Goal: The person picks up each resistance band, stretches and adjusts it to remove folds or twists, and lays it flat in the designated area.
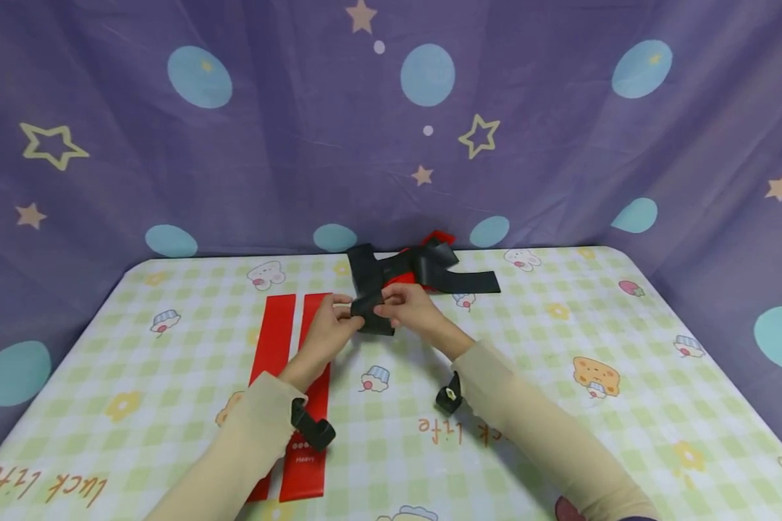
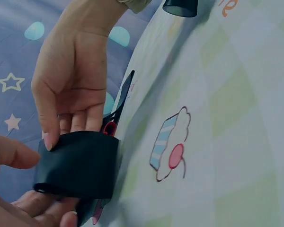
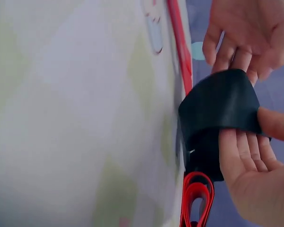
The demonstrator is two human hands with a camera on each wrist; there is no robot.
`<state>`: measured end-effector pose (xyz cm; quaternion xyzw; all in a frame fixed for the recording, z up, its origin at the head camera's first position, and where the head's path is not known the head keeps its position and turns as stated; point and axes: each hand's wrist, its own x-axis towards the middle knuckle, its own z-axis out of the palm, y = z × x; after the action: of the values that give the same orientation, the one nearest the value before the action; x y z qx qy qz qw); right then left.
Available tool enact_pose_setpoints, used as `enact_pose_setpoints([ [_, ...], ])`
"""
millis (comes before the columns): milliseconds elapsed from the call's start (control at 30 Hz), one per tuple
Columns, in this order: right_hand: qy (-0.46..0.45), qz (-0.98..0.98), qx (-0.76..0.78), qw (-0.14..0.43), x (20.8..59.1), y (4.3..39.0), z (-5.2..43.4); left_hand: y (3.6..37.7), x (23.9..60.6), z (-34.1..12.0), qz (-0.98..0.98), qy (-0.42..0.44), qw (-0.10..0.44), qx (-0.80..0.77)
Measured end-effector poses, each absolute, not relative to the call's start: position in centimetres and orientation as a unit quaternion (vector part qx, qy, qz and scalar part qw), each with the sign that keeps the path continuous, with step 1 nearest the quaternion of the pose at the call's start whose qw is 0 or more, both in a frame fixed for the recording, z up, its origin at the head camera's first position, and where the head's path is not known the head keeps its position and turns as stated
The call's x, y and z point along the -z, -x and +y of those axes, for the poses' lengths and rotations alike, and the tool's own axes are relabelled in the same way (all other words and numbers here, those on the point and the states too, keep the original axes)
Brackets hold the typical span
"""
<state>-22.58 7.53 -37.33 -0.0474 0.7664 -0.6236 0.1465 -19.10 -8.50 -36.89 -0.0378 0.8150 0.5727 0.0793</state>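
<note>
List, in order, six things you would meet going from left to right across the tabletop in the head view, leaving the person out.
Leftmost cupcake print → left red resistance band → red resistance band marked Heavy → curled black band → strawberry print → rightmost cupcake print

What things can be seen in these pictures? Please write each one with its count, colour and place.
Table: 1, green-white check with printed drawings, lower part of the head view
Backdrop: 1, purple with stars and blue spots, behind the table
Strips: 2, red, flat side by side on the table's left; one reads "Heavy"
Heap: 1, black and red bands, table's far edge; number of pieces unclear
Band: 1, black, folded over, in front of the heap
Wrist devices: 2, black, one at each wrist
Sleeves: 2, beige, on the forearms
Left hand: 1, pinching the band
Right hand: 1, pinching the band
</note>
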Motion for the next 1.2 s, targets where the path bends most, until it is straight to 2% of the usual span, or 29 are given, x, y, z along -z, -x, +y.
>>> enact_pose_setpoints([
  [267,0.009,0.662,0.729,0.175,37.3,22.2,6.9,18.7,37.2,-8.5,0.785,0.049,0.054,-0.616],
  [500,-0.021,0.674,0.731,0.106,37.4,21.7,6.4,18.0,37.6,-8.6,0.791,0.074,0.043,-0.605],
  [633,0.02,0.694,0.715,0.08,37.3,21.7,6.5,17.8,37.2,-8.6,0.78,0.059,0.041,-0.622],
  [800,0.139,0.739,0.654,0.085,37.3,22.0,7.3,17.8,36.8,-8.6,0.762,0.052,0.044,-0.644],
  [933,0.205,0.777,0.592,0.054,37.7,22.1,8.0,17.5,36.3,-8.6,0.741,0.046,0.058,-0.667],
  [1067,0.219,0.804,0.553,-0.003,37.9,22.3,8.3,17.2,35.8,-8.9,0.699,0.022,0.087,-0.709],
  [1200,0.206,0.812,0.545,-0.032,37.8,22.4,8.4,17.0,35.5,-9.1,0.663,-0.009,0.102,-0.741],
])
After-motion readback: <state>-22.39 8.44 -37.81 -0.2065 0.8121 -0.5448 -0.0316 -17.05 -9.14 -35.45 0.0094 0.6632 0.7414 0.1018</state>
